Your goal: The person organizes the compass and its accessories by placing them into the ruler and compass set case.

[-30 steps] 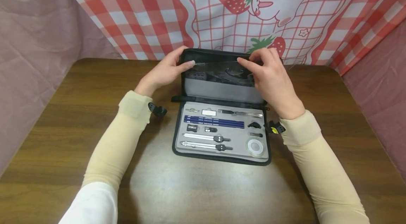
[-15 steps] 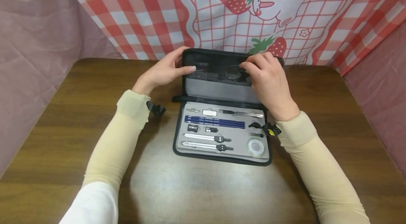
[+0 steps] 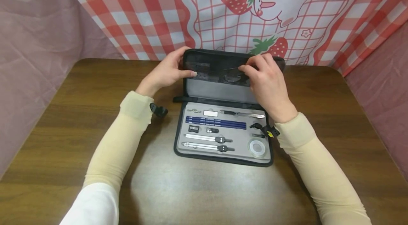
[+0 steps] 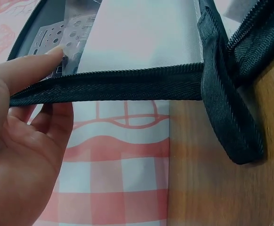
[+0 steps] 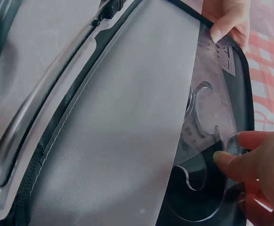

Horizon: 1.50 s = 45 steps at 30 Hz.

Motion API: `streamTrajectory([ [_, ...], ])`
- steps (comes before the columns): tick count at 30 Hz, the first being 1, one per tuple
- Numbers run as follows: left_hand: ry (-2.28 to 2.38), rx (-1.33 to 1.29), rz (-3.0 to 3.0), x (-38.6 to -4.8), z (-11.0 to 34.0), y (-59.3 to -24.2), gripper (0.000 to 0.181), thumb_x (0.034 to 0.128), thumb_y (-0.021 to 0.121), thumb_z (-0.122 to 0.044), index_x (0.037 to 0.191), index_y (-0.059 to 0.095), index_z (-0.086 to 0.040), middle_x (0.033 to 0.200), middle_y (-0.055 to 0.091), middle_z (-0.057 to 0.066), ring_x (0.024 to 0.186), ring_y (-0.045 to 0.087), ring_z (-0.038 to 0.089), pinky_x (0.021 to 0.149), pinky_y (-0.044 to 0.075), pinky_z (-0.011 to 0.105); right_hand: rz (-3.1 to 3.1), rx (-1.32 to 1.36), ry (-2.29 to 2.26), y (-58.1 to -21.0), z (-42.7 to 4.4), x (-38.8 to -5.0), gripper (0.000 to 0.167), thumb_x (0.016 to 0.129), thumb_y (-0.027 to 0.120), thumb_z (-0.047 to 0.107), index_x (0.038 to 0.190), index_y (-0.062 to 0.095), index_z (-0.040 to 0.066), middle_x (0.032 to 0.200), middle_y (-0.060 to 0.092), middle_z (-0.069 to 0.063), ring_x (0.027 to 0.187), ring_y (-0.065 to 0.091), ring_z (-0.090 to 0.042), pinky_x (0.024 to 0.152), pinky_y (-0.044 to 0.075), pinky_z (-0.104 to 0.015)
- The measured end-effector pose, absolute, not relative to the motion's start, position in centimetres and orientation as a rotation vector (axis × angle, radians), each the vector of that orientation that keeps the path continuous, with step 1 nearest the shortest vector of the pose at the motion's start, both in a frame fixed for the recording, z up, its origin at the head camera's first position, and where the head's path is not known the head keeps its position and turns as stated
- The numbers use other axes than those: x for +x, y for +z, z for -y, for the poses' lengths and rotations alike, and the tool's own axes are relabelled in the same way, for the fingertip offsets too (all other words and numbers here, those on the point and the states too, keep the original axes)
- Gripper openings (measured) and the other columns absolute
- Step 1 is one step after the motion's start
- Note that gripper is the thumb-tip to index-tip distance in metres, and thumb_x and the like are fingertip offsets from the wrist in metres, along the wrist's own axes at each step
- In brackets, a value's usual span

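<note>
A black zippered drawing-set case (image 3: 223, 163) lies open on the table, its lid raised at the back. My left hand (image 3: 167, 71) grips the lid's left edge, thumb inside and fingers behind, as the left wrist view also shows. At the lid's right side, my right hand (image 3: 269, 81) pinches the edge of a clear plastic drawing template (image 5: 210, 110) with thumb and index finger. The template's lower part sits in the lid's grey pocket (image 5: 108, 113). A stencil with small holes (image 4: 56, 37) shows near my left thumb. The right hand partly hides the lid's right end.
The case's grey tray holds blue pencils (image 3: 215, 123), a utility knife (image 3: 242, 114), two compasses (image 3: 207, 147), a sharpener (image 3: 193, 129), a white eraser (image 3: 210, 113) and a round tape roll (image 3: 256, 147). A wooden table (image 3: 204, 196) lies beneath; a checked cloth (image 3: 143, 16) hangs behind.
The clear template has sunk lower into the lid pocket, its top edge dropping. My right hand has shifted slightly left and down with it; my left thumb has slid a little down the lid.
</note>
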<state>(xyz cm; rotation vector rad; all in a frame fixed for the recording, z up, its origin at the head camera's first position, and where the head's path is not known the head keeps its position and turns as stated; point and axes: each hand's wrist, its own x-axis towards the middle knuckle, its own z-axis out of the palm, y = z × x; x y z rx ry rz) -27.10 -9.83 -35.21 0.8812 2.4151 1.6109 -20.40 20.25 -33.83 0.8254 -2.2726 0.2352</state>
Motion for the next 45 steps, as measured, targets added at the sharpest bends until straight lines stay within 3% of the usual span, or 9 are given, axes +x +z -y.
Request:
streamTrajectory([
  [13,1.576,0.88,-2.462,-26.9,10.0,-35.4,0.036,0.093,0.072,-0.014,0.125,0.054,-0.013,0.106,0.066,0.002,0.088,0.059,0.02,0.081,0.051,0.035,2.349,0.859,0.276,-33.2,-20.9,-20.4,0.023,0.085,0.07,-0.01,0.106,0.075,0.001,0.106,0.06,-0.018,0.1,0.048,-0.037,0.087,0.041,-0.05],
  [19,1.575,0.872,-2.486,-26.9,10.0,-35.3,0.038,0.0927,0.072,-0.015,0.126,0.055,-0.013,0.106,0.065,0.001,0.086,0.058,0.02,0.079,0.051,0.035,2.376,0.589,0.489,-30.8,-23.5,-20.0,0.016,0.09,0.072,0.005,0.104,0.073,-0.001,0.104,0.062,-0.017,0.097,0.052,-0.035,0.083,0.042,-0.047],
  [27,1.569,0.843,-2.532,-27.0,9.9,-35.4,0.038,0.0917,0.074,-0.017,0.126,0.056,-0.014,0.105,0.065,0.001,0.086,0.058,0.019,0.079,0.051,0.034,2.641,0.274,0.529,-29.8,-26.9,-19.8,0.039,0.082,0.084,0.022,0.107,0.067,-0.003,0.106,0.059,-0.02,0.091,0.06,-0.036,0.075,0.045,-0.046],
  [32,1.569,0.837,-2.54,-27.0,9.8,-35.5,0.039,0.0918,0.074,-0.017,0.126,0.056,-0.014,0.105,0.065,0.001,0.087,0.058,0.019,0.08,0.051,0.034,2.744,0.161,0.601,-29.6,-27.5,-20.2,0.041,0.088,0.077,0.024,0.118,0.063,-0.001,0.112,0.061,-0.022,0.097,0.058,-0.038,0.079,0.047,-0.051],
  [40,1.6,0.831,-2.51,-27.2,10.0,-35.6,0.04,0.0921,0.073,-0.014,0.127,0.055,-0.011,0.107,0.065,0.004,0.088,0.058,0.021,0.08,0.051,0.034,2.606,0.163,0.769,-30.6,-27.9,-21.1,0.027,0.094,0.07,0.018,0.118,0.069,0.005,0.105,0.067,-0.011,0.091,0.057,-0.019,0.072,0.04,-0.019],
  [45,1.593,0.831,-2.513,-27.3,9.9,-35.7,0.04,0.0922,0.073,-0.015,0.128,0.055,-0.011,0.108,0.065,0.004,0.089,0.058,0.02,0.08,0.05,0.034,2.378,0.231,0.781,-30.6,-27.3,-21.2,0.025,0.095,0.067,0.014,0.119,0.075,0.016,0.101,0.061,-0.008,0.095,0.057,-0.012,0.075,0.038,-0.013],
])
